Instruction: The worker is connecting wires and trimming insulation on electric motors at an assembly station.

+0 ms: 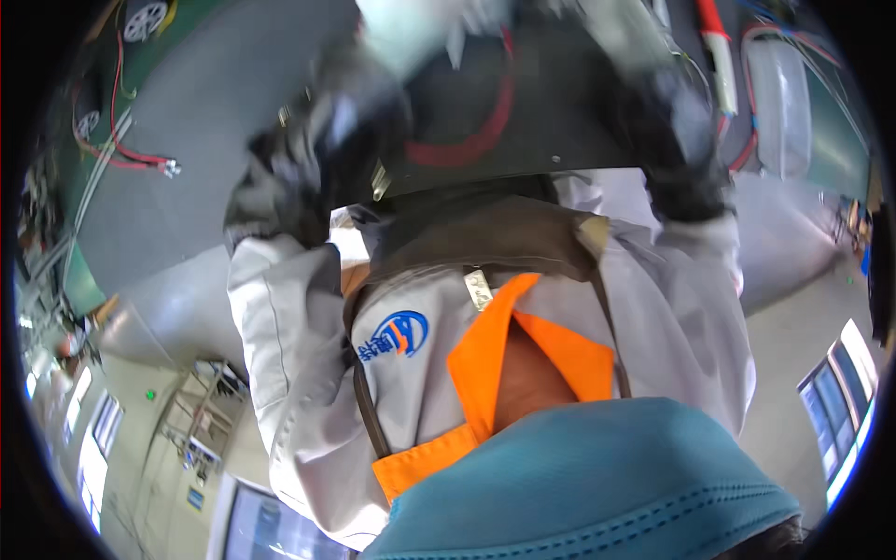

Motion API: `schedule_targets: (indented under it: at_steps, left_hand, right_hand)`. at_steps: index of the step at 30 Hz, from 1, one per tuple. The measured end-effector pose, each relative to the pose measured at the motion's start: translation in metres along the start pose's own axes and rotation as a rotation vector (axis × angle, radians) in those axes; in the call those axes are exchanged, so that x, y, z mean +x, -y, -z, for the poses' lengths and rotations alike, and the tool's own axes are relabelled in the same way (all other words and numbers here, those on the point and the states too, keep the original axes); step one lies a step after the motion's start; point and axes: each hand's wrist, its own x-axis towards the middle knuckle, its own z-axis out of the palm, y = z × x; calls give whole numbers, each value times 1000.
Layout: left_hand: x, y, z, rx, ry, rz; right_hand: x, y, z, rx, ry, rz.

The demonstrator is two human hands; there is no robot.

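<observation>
At the top edge, my left hand [411,33], in a whitish glove, is smeared by motion and partly cut off. My right hand [621,33], gloved too, blurs at the top right of centre. Neither hand's fingers show well enough to tell what they hold. Dark sleeve covers reach over both forearms. Between the arms, a red cable [471,149] curves across the dark work surface [551,126]. A small pale pointed piece [455,49] appears close to my left hand; its kind is unclear.
Red wires [135,161] with metal ends lie on the left, below a white spoked wheel [147,21]. To the right are a red-and-white rod-shaped thing [719,65] and a translucent plastic box [782,107], with more red cable between them. The table's front edge runs close to my apron.
</observation>
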Motion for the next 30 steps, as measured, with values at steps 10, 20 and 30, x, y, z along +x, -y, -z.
schedule_targets:
  at_steps: [10, 20, 30]
  left_hand:
    - [-7, 82, 100, -970, 2, 983]
    - [-155, 12, 158, -909, 1068, 1133]
    - [-86, -9, 77, -1168, 225, 899]
  right_hand:
    - [-25, 75, 56, -242, -250, -391]
    - [6, 64, 82, -87, 170, -465]
    - [-42, 87, -39, -101, 432, -231]
